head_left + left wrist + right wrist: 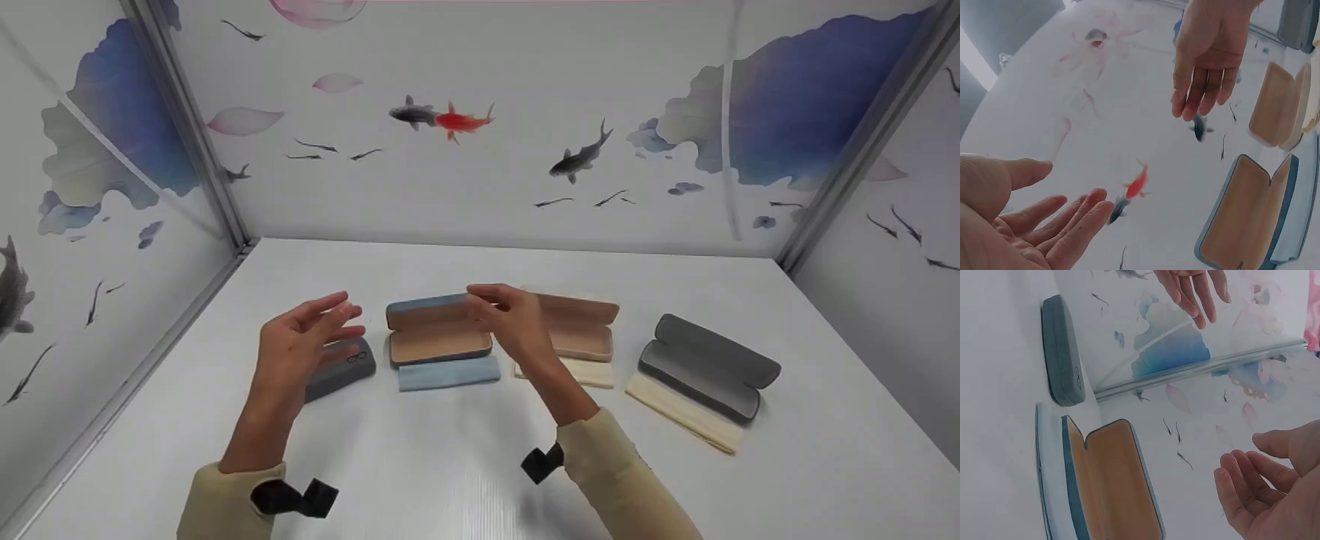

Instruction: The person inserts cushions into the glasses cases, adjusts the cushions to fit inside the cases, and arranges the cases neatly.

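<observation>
At nine o'clock on the bench [420, 450], taking its far edge as twelve, a closed grey glasses case [346, 379] is lying partly behind the left hand [296, 349]; that hand is hanging in the air, its fingers loosely spread and gripping nothing. Near twelve, the right hand [516, 319] is hovering well apart from it, likewise unladen, its fingers softly bent. A blue glasses case [440, 347] is standing open at eleven, with a folded blue cloth [448, 373] lying just beside its six-o'clock edge. A beige glasses case [586, 343] is gaping at one, a cream cloth [591, 373] lying before it, partly hidden by the right arm [559, 386]. At three, a dark grey glasses case [697, 380] is resting open and slanted, a second cream cloth [682, 414] running along its near edge. With those raised lids exposed, a low sweep of the right hand could be knocking the blue case askew or pushing it onto its cloth. A black wrist mount [541, 463] is jutting from the right sleeve [615, 465], so a dipping arm could be dragging the nearer cream cloth out of line.
</observation>
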Tool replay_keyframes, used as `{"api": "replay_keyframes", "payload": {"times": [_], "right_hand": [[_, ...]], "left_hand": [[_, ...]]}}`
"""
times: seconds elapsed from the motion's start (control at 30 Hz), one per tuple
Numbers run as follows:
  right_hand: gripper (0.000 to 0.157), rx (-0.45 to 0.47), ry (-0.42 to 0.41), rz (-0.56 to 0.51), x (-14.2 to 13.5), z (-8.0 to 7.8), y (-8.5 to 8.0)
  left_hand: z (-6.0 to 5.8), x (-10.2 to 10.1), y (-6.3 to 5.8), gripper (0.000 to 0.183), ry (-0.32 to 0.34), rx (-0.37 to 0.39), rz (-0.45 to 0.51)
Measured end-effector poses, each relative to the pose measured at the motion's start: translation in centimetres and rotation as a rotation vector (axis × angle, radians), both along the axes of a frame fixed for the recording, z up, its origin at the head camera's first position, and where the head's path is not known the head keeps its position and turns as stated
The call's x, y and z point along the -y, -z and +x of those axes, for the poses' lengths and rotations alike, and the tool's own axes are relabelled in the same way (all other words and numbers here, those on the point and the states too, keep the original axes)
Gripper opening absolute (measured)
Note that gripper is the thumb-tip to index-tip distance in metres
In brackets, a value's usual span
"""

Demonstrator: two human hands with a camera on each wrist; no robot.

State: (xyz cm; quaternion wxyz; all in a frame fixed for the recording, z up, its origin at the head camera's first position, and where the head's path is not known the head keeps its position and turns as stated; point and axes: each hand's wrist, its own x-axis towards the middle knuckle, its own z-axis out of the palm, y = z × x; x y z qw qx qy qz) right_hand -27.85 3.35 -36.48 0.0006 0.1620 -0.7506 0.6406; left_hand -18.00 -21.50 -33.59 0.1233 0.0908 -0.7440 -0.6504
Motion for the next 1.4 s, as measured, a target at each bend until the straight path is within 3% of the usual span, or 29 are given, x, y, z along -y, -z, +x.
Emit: {"api": "replay_keyframes", "payload": {"times": [0.27,0.57,0.83,1.0,1.4], "right_hand": [[0.029,0.061,0.103,0.028,-2.1,-0.9,0.5],[0.03,0.136,0.074,0.023,-2.8,-1.7,2.6],[0.034,0.205,0.081,0.085,-2.9,-2.3,3.8],[0.032,0.241,0.099,0.126,-3.1,-3.0,5.0],[0.03,0.314,0.063,0.282,-2.9,-3.4,7.7]], "left_hand": [[-2.6,-2.2,0.7,0.043,0.014,0.05,0.028],[-4.8,-2.9,3.1,0.039,0.029,0.137,0.043],[-6.0,-2.7,4.8,0.038,0.01,0.228,-0.009],[-6.6,-2.9,5.8,0.037,0.025,0.306,-0.136],[-6.9,-2.4,8.3,0.034,0.058,0.4,-0.245]]}}
